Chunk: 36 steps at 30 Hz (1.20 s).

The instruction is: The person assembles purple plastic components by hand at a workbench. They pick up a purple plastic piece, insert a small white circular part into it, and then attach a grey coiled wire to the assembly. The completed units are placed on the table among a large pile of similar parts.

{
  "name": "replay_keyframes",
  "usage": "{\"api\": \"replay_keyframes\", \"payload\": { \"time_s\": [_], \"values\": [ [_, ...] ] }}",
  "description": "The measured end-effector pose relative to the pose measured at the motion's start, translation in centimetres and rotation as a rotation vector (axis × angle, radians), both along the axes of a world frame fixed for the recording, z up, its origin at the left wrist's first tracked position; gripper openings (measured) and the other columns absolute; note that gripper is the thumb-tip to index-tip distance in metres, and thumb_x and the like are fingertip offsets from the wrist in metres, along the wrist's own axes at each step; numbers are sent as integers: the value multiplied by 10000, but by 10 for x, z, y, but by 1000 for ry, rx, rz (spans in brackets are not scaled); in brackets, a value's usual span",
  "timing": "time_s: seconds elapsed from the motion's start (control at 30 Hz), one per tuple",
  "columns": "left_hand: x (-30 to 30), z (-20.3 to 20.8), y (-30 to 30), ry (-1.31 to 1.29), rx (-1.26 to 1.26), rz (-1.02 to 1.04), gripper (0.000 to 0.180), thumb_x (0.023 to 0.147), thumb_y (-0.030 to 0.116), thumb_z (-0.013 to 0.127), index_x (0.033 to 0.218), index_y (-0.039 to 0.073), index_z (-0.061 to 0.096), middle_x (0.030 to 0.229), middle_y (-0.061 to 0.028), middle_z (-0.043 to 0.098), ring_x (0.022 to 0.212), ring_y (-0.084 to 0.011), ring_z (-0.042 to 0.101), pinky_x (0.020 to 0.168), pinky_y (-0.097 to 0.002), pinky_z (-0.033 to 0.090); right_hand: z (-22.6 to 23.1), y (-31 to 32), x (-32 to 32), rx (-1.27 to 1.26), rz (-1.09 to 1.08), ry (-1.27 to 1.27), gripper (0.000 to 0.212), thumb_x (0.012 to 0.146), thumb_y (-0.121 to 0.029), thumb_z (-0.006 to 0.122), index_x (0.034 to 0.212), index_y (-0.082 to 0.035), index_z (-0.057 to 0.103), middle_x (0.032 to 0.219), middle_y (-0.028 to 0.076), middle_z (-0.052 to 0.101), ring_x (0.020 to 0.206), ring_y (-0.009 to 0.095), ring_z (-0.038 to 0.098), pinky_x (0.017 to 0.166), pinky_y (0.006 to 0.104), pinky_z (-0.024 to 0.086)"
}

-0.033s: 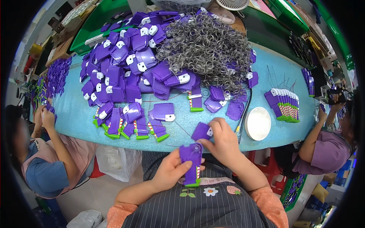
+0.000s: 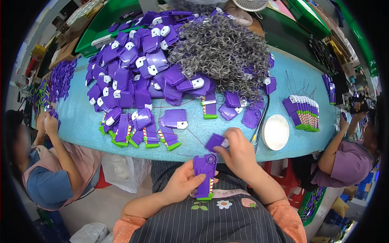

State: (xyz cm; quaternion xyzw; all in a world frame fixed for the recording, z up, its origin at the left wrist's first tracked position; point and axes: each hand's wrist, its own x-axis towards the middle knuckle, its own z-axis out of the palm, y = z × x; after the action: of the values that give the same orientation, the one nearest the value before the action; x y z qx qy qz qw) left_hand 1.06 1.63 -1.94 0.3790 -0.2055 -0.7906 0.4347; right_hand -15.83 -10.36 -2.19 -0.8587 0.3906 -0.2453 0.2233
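co-workers (image 2: 44, 162) cut off at both edges, faces blurred

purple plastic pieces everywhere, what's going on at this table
A person at a blue table holds a purple toy part upright in the left hand, while the right hand holds a smaller purple piece just above it. A heap of similar parts and a pile of metal rings lie beyond. Two other people sit at either end.
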Motion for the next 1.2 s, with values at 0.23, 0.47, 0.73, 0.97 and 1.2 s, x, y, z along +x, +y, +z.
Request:
{"api": "replay_keyframes", "payload": {
  "time_s": [0.23, 0.47, 0.73, 0.97, 1.2],
  "values": [
    [-7, -1, 0, -16, -96, -13, 497, 869, -82, 442, 1335, 3, 291, 1183, -146, 540, 1084, -215, 575, 908, -334, 477, 21, 23, -32, 969, 99, -591, 215, 838, 21, 593, 1047, 27, 540, 1028, 105, 548, 581, 63, 531, 480, 194, 430],
    [-14, 9, -2, -46, -39, -81, 544, 838, -104, 437, 1343, 7, 271, 1216, -134, 500, 1123, -229, 553, 948, -341, 463, 10, 28, -22, 1062, 133, -541, 258, 812, 60, 599, 1066, 30, 575, 1123, 136, 511, 588, 65, 545, 459, 179, 421],
    [-20, 6, 1, -125, -120, 38, 341, 943, 73, 463, 1262, -8, 376, 1049, -115, 598, 959, -159, 621, 802, -276, 507, 14, 37, -18, 954, 75, -510, 254, 835, 1, 620, 1071, 46, 538, 1108, 115, 505, 599, 64, 582, 485, 191, 486],
    [-11, 13, -7, -440, -347, 5, 282, 979, 171, 409, 1167, -39, 434, 906, -124, 667, 790, -143, 655, 668, -270, 520, 23, 35, -9, 1285, -135, -825, 246, 819, -19, 661, 1025, -8, 527, 1038, 64, 516, 784, 89, 562, 635, 238, 485],
    [-11, 1, -6, -459, -487, 54, 221, 948, 110, 461, 1115, -34, 438, 884, -132, 666, 760, -157, 655, 662, -273, 510, 13, 29, -10, 1567, 39, -961, 159, 837, -63, 659, 861, -52, 502, 858, 11, 527, 763, 92, 503, 684, 251, 422]
  ]
}}
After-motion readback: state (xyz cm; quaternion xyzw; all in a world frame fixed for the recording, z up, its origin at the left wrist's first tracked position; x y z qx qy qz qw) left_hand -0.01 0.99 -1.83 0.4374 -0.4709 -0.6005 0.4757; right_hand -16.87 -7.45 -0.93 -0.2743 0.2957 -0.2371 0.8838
